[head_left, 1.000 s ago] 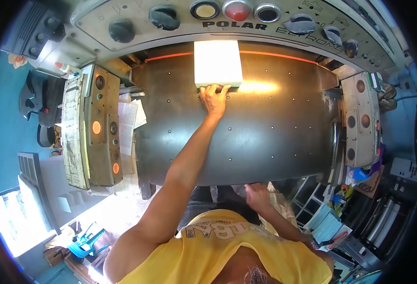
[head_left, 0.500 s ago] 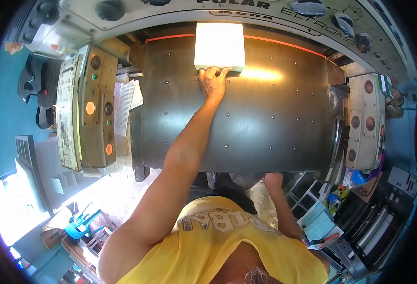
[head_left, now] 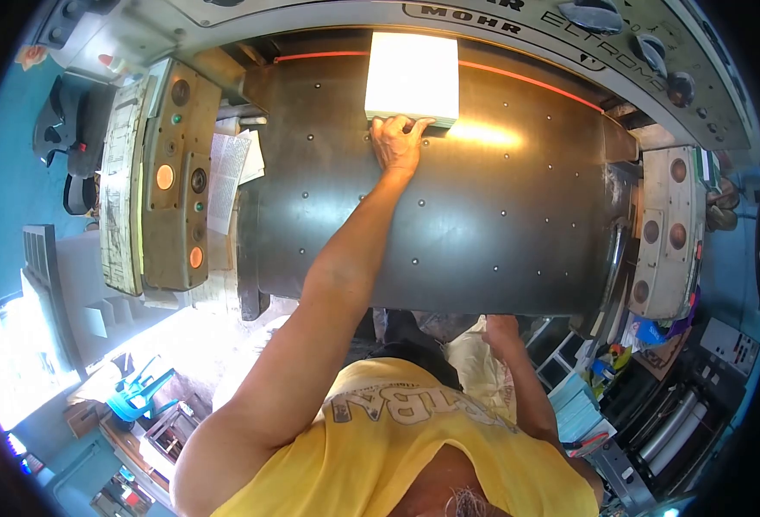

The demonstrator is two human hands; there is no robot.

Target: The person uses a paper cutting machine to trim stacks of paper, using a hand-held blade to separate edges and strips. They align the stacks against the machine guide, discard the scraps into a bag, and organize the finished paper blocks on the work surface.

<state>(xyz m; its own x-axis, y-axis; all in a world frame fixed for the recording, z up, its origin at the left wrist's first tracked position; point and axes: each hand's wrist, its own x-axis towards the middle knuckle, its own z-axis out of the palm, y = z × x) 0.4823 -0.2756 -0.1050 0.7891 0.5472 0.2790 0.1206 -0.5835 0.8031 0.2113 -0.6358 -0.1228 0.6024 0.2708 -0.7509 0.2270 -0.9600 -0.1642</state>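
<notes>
A squarish stack of white paper (head_left: 412, 77) lies on the dark metal bed of a paper cutter (head_left: 449, 233), brightly lit from above. My left hand (head_left: 397, 142) is at the near edge of the stack, with bent fingers and thumb pressed against its front side. The stack's far end reaches the machine's front beam, close to a red line of light (head_left: 526, 79). My right hand (head_left: 502, 332) is low at the near edge of the bed. Its fingers are mostly hidden there, so what it touches cannot be made out.
Control panels with round buttons stand left (head_left: 177, 181) and right (head_left: 666, 233) of the bed. Loose printed sheets (head_left: 227, 172) lie beside the left panel. Along the back runs the machine's beam (head_left: 500, 24) with knobs. Small holes dot the bed.
The whole view has shifted and turned slightly. My left hand stays against the stack, which keeps its place on the bed. My right hand remains at the near edge.
</notes>
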